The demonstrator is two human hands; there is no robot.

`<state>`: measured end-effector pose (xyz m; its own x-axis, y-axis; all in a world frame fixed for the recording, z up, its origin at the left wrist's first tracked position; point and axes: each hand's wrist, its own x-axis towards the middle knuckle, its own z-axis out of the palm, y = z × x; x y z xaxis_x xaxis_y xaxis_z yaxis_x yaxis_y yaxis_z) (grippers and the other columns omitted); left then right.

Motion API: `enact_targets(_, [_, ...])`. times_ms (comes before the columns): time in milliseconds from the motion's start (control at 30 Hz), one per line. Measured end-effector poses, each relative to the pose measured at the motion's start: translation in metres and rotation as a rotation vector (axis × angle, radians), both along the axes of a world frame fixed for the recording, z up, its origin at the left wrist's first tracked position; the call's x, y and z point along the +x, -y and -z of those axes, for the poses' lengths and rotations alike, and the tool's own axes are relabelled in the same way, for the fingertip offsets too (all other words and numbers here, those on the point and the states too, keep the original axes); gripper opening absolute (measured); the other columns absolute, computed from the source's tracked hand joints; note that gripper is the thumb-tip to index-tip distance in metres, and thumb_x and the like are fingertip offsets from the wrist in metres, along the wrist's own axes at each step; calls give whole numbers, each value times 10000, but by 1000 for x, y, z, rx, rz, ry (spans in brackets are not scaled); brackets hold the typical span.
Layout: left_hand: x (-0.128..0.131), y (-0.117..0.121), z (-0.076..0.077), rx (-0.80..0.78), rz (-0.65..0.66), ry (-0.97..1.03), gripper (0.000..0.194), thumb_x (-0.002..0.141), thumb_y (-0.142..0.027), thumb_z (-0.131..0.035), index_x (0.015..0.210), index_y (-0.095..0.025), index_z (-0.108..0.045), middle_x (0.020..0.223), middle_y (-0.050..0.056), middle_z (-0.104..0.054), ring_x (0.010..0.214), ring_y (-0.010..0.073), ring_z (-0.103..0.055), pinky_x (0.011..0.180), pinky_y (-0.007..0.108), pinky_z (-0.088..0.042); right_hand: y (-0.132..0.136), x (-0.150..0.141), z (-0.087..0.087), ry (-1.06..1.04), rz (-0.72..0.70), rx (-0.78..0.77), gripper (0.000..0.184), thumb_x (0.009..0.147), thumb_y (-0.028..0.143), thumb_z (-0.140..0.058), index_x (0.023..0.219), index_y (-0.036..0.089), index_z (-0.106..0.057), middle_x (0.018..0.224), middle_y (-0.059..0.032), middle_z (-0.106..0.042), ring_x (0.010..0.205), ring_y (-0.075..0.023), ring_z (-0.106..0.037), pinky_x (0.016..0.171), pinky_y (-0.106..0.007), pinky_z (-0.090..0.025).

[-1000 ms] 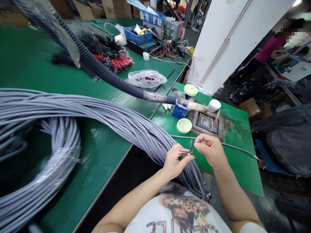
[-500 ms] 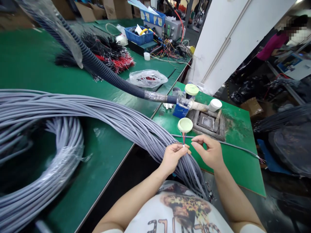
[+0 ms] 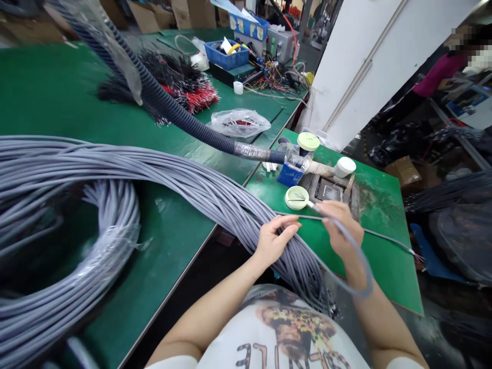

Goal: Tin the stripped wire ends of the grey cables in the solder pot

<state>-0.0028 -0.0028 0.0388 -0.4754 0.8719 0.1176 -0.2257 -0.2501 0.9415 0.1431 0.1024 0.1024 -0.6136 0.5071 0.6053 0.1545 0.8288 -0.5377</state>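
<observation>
My right hand (image 3: pixel 340 225) is closed on a single grey cable (image 3: pixel 355 256) that loops back over my wrist. Its stripped end, with thin coloured wires, points into a pale green round lid (image 3: pixel 296 197) on the small green table (image 3: pixel 380 256). My left hand (image 3: pixel 273 240) rests on the big bundle of grey cables (image 3: pixel 200 195), thumb and fingers loosely curled around a few strands. Another grey cable (image 3: pixel 384 238) lies across the small table behind my hands.
A black corrugated hose (image 3: pixel 180 118) runs across the long green bench to a metal solder pot (image 3: pixel 332 190). Two capped jars (image 3: pixel 308 142) and a blue box (image 3: pixel 289 175) stand beside it. Red and black wire bundles, a plastic bag and a blue bin sit farther back. A person stands at the far right.
My right hand took the cable and carried its stripped end forward to the pale green lid. My left hand let go of that end and dropped onto the grey bundle.
</observation>
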Motion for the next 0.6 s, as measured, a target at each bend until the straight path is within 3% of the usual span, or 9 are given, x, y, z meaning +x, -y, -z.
enact_targets(100, [-4,2,11,70,-86,-439,175,840,-297,-624,952,-195,-712,871,75,-738,835,197,-642,826,355,-462,-26,-7,-3,-34,201,-112,206,892,259,-544,1038,264,-691,1025,-56,-696,1010,-229,-620,931,-431,-478])
enact_targets(233, [-4,2,26,133,-56,-779,169,855,-278,-594,976,-220,-697,886,65,-744,844,197,-652,841,368,-419,-51,-21,5,22,273,-164,219,886,349,-548,982,229,-704,954,-55,-698,887,-206,-636,841,-380,-502])
enact_targets(333, [-3,1,32,155,-38,-876,176,859,-266,-582,997,-229,-686,884,56,-746,863,192,-658,853,358,-394,-60,-30,12,28,262,-170,235,881,363,-550,959,210,-710,949,-61,-700,877,-197,-640,826,-356,-502])
enact_targets(600, [-4,1,33,154,-36,-902,179,856,-253,-575,999,-232,-680,893,56,-747,866,193,-658,849,355,-385,-73,-39,24,80,255,-169,262,873,372,-553,922,185,-729,935,-69,-717,886,-203,-645,836,-350,-492])
